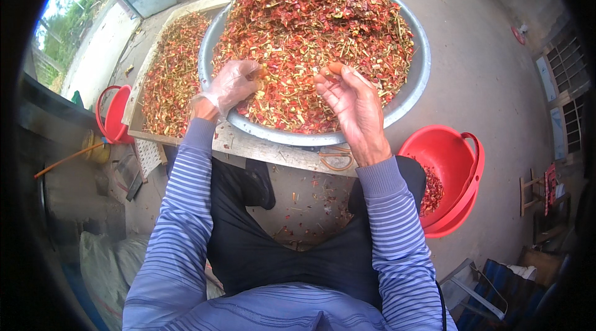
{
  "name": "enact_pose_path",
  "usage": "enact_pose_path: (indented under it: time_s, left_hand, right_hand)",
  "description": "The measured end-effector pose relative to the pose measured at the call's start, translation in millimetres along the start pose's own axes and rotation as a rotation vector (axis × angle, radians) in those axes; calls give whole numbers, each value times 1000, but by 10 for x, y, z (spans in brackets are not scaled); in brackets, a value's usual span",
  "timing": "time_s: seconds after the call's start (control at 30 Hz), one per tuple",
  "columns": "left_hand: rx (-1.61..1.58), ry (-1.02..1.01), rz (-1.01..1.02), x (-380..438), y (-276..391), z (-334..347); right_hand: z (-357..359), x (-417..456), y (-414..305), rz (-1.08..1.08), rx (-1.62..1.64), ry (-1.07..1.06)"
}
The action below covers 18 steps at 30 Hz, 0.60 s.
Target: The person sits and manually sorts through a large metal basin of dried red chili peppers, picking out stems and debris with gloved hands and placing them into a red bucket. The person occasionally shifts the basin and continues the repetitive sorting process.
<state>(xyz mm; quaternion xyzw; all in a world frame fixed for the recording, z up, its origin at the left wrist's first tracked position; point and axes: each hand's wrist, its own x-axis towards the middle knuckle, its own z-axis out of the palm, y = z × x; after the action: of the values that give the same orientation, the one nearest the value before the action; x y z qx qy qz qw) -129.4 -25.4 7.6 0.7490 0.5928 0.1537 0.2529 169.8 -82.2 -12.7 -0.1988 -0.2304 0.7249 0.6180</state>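
A wide metal basin (423, 52) holds a tall heap of red and yellow chopped plant pieces (316, 19), which look like dried chili bits with stems. My left hand (235, 82), in a clear plastic glove, rests at the basin's near left, its fingertips pinched at the pieces; what lies between them is hard to make out. Above the heap's near right part is my right hand (354, 103), palm turned up, fingers curled and thumb near the index finger, which has an orange covering on its tip. Whether it holds a small piece I cannot tell. Scissors (336, 159) with orange handles lie below the basin's rim.
A wooden tray (153, 138) with similar pieces is at the left, beside the basin. A red plastic bucket (447, 145) with red pieces inside stands at the right on the floor. Another red bucket (118, 114) stands at the far left. A wooden board (279, 152) runs under the basin.
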Motion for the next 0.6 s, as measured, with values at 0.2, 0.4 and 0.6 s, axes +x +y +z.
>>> enact_pose_path:
  time_s: [0.2, 0.4, 0.6]
  left_hand:
    - [-189, 6, 80, -27, 34, 31]
    - [-73, 12, 168, -36, 47, 24]
    - [-143, -17, 242, 4, 56, 101]
  right_hand:
    - [-12, -3, -10, -11, 10, 13]
    - [-5, -5, -11, -8, -2, 15]
    - [-18, -1, -15, -17, 3, -5]
